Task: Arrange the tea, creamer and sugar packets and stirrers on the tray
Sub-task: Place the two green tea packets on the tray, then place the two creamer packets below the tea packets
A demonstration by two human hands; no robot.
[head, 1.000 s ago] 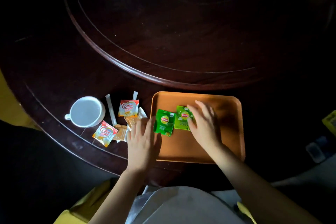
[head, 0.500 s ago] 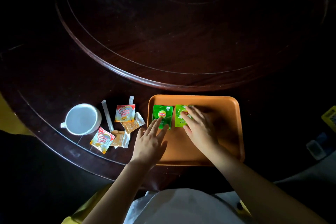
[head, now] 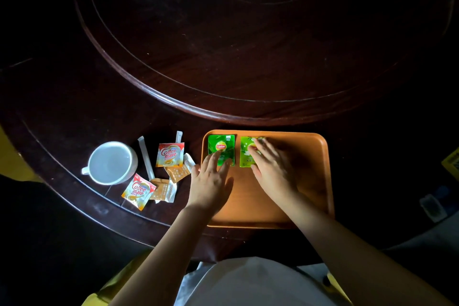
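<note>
An orange tray (head: 310, 181) lies on the dark table in front of me. Two green tea packets lie side by side at its far left: a Lipton packet (head: 221, 146) and a lighter green packet (head: 246, 154). My left hand (head: 211, 181) rests flat with its fingertips on the Lipton packet. My right hand (head: 273, 169) lies flat with fingers spread on the lighter packet. Left of the tray on the table are two creamer packets (head: 170, 154) (head: 137, 191), brown sugar packets (head: 177, 174) (head: 161, 189), and white wrapped stirrers (head: 146, 156) (head: 178, 135).
A white cup (head: 110, 163) stands at the far left beside the packets. A raised round turntable (head: 223, 112) rims the table just beyond the tray. The table's near edge curves past my lap.
Both tea packets slid to the tray's far left corner and were squared up side by side. Both hands moved forward with them and now press them flat.
</note>
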